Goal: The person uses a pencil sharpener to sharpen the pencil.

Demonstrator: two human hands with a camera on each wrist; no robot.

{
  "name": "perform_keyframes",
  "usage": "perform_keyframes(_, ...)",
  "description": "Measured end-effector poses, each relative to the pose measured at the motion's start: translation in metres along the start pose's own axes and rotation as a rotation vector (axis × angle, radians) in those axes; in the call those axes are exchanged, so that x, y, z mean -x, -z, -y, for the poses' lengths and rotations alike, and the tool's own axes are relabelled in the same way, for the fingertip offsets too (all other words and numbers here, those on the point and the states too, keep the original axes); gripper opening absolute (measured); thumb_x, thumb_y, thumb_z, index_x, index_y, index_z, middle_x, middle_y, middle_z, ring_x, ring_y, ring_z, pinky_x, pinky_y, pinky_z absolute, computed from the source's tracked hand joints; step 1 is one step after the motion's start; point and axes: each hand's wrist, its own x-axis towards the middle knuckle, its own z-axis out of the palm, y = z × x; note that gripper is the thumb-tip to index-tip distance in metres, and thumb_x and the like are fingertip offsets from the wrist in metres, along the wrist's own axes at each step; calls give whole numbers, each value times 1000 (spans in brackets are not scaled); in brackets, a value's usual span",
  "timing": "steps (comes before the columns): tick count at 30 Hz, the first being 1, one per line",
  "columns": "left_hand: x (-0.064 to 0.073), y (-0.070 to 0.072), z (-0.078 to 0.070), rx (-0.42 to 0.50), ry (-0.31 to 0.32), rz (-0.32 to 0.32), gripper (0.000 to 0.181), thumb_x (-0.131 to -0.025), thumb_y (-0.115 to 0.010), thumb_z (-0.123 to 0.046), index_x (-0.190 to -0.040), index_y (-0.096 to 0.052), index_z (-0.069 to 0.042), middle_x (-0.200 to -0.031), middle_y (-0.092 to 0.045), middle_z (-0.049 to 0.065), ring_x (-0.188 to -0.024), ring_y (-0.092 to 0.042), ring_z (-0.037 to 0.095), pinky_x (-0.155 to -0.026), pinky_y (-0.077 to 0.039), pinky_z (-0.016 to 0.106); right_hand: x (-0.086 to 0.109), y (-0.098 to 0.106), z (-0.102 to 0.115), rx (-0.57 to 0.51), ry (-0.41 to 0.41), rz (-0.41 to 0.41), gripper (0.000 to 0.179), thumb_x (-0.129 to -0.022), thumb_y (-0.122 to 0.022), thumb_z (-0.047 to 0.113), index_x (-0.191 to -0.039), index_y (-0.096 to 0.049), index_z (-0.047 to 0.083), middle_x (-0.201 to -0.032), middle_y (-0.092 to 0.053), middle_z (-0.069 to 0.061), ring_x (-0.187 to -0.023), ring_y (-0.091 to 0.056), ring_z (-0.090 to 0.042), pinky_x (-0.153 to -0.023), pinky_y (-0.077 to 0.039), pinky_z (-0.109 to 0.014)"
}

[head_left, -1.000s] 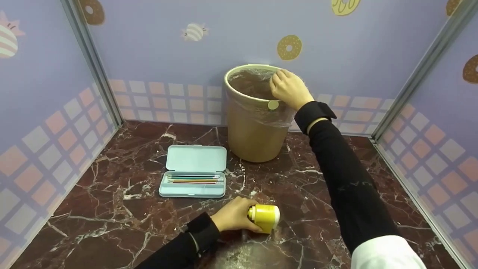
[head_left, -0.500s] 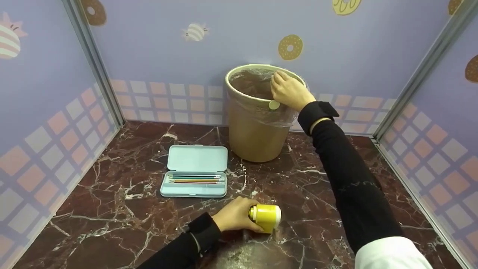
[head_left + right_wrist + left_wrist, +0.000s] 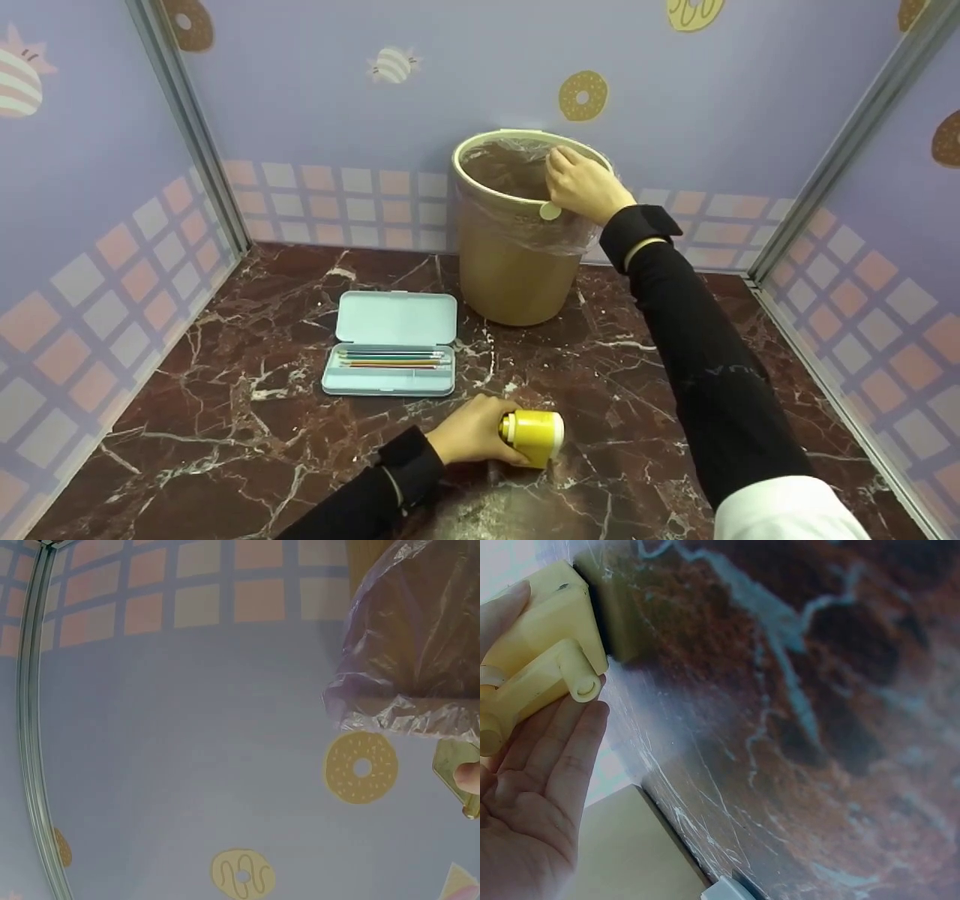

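Observation:
My left hand point(image 3: 476, 431) grips a yellow hand-crank pencil sharpener point(image 3: 536, 439) low over the table's front part. In the left wrist view the thumb lies on the sharpener body point(image 3: 544, 622), fingers are beneath it, and the crank point(image 3: 555, 675) faces the camera. My right hand point(image 3: 585, 186) is bent down over the right rim of a brown bin point(image 3: 517, 277). A finger and a see-through yellowish piece, like the sharpener's shavings drawer point(image 3: 448, 757), show at the right wrist view's edge, pinched in that hand. The rest of that grip is hidden.
Left of the bin, a light blue pencil case point(image 3: 396, 319) lies open with several pencils point(image 3: 394, 360) inside. A clear plastic liner point(image 3: 536, 238) hangs over the bin's rim. Patterned walls point(image 3: 315, 90) enclose the dark red marbled table point(image 3: 247, 450) at the back and sides.
My right hand dips slightly lower and away from the bin's far rim. The left hand and the pencil sharpener stay in place.

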Motion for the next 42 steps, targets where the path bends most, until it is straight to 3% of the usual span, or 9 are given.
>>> perform_keyframes(16,1,0,-1,6,9,6,51,-66,-96,-29,-107,-75,-6,-93,-79,4,-71,-61,0,-71,-52,15,3,-1,1,8,-15,-26,24,-91,-57,4,-102,-77,-4,-110,-78,-15,-109,-67,-30,-105,-53,-33)
perform_keyframes(23,1,0,-1,-3,9,0,50,-65,-96,-30,-104,-75,-7,-90,-79,3,-68,-59,-1,-68,-51,15,4,4,-4,-77,-134,4,29,-97,-51,-1,-115,-73,-6,-119,-75,-18,-115,-69,-31,-108,-52,-36)
perform_keyframes(26,1,0,-1,-6,8,-4,48,-65,-96,-31,-101,-75,-7,-88,-78,3,-67,-57,-1,-67,-51,15,6,6,-8,-206,-248,30,29,-95,-52,-10,-118,-69,-9,-124,-72,-23,-119,-68,-35,-110,-51,-41)
perform_keyframes(28,1,1,-1,-5,5,-5,47,-65,-96,-31,-99,-74,-7,-87,-78,3,-66,-56,-1,-66,-50,15,9,7,-10,-329,-367,51,30,-94,-51,-12,-119,-66,-11,-126,-70,-26,-122,-66,-38,-113,-49,-43)
perform_keyframes(32,1,1,-1,-4,3,-5,47,-65,-96,-32,-98,-74,-7,-86,-78,3,-66,-56,-1,-66,-50,16,16,9,-12,-645,-695,69,30,-93,-56,-10,-122,-63,-11,-134,-66,-26,-130,-61,-41,-117,-45,-46)
perform_keyframes(35,1,1,-1,-1,7,-2,48,-65,-96,-32,-98,-74,-7,-87,-78,4,-66,-57,-1,-67,-51,16,21,10,-12,-798,-902,88,35,-91,-65,-2,-126,-62,-6,-137,-65,-24,-130,-61,-42,-114,-47,-50)
perform_keyframes(38,0,1,-1,11,16,2,48,-64,-96,-31,-100,-74,-6,-88,-78,4,-67,-59,0,-68,-52,16,25,9,-12,-895,-1043,103,43,-90,-72,8,-131,-61,-3,-136,-66,-25,-126,-62,-45,-108,-50,-56)
perform_keyframes(42,-1,-1,0,29,31,8,50,-65,-96,-30,-103,-75,-6,-91,-79,4,-69,-61,1,-70,-53,16,29,6,-10,-999,-1162,83,48,-88,-78,18,-128,-64,-4,-128,-70,-26,-118,-66,-47,-103,-51,-56)
